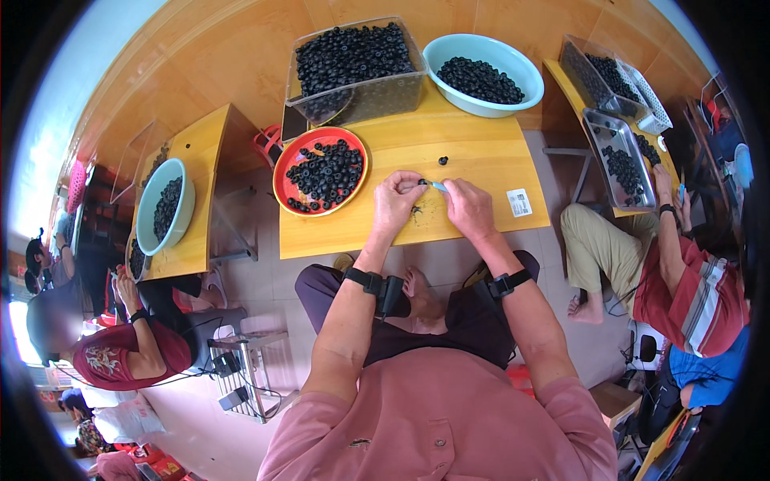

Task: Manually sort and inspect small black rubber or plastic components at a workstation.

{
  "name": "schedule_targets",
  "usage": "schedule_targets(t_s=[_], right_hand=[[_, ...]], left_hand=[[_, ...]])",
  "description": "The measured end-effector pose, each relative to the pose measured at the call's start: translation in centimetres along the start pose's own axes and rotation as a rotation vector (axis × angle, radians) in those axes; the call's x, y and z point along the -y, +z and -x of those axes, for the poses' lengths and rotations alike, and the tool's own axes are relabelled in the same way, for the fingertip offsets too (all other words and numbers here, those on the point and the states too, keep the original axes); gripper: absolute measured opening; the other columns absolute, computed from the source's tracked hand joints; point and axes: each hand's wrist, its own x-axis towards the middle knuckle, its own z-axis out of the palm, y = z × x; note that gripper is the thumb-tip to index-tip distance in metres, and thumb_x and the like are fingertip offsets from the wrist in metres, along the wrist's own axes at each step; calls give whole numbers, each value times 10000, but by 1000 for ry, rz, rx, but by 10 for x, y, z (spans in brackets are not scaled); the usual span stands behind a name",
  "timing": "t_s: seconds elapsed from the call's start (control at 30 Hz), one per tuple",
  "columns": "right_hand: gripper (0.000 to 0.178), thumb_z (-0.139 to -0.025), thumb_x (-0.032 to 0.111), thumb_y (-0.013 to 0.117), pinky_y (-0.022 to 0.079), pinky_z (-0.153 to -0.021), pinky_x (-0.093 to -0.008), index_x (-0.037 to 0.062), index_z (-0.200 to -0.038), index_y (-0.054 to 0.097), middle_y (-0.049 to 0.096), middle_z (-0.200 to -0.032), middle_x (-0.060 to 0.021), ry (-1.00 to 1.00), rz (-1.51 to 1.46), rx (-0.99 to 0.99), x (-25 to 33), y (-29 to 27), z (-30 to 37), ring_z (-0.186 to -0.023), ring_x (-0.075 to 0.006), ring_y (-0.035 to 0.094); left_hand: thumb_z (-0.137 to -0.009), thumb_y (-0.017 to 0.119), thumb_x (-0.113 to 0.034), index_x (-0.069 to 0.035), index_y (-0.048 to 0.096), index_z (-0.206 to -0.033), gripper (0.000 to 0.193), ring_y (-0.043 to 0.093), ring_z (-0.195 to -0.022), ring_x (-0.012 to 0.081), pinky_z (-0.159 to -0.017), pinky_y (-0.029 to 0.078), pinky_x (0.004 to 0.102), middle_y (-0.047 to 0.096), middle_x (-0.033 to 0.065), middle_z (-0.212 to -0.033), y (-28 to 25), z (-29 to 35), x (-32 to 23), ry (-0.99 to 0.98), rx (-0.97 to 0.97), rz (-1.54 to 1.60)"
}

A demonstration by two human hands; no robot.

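Above the yellow table [489,164], my left hand [393,204] pinches a small black ring-shaped part [423,182]. My right hand [470,210] grips a slim tool with a light blue handle [439,186], its tip close to or touching the part. The kind of tool cannot be made out. Black scraps [416,211] lie on the tabletop below my hands. Just beyond them rests one or two loose black parts [443,160]. Left of my left hand, a red plate [286,156] with a yellow rim holds many similar black parts.
A clear plastic bin [393,92] and a light blue basin [523,70], both holding black parts, stand at the table's back. A white label [520,203] sticks at its right. People work at side tables, with another basin [184,210] left and a metal tray [597,128] right.
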Motion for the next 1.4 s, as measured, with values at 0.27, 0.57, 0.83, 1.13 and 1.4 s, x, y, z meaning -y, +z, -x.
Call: schedule_targets(t_s=[0.27,0.57,0.83,1.13,1.4], right_hand=[[100,-851,96,664,526,-589,-415,73,-926,602,602,-754,-86,-46,47,75,2,-2,2,-700,-282,651],[88,-852,91,656,527,-587,-418,67,-920,606,596,-743,-92,-32,68,62,2,-1,3,-697,-284,653],[67,-867,92,645,528,-587,-422,68,-913,602,600,-746,-93,-11,75,66,3,-1,3,-699,-288,656],[72,-886,114,636,524,-580,-435,69,-919,591,604,-753,-95,63,105,78,0,2,2,-705,-292,661],[90,-881,119,643,527,-568,-410,74,-916,574,593,-746,-86,-27,90,15,3,-3,3,-680,-278,650]], left_hand=[[-855,742,22,54,657,-1055,220,686,-827,98,-749,557,231,727,71,-925,1,0,0,18,27,-49],[-854,744,21,48,655,-1065,230,667,-818,87,-750,551,226,712,52,-914,2,0,1,20,29,-66],[-849,747,13,39,661,-1066,235,672,-821,89,-747,552,230,712,56,-912,1,0,1,19,29,-56],[-844,751,26,34,621,-1096,284,663,-829,92,-761,546,223,685,50,-934,-1,0,3,7,39,124],[-851,734,50,40,617,-1083,260,664,-832,82,-768,551,215,698,51,-934,2,0,-2,-8,56,88]])
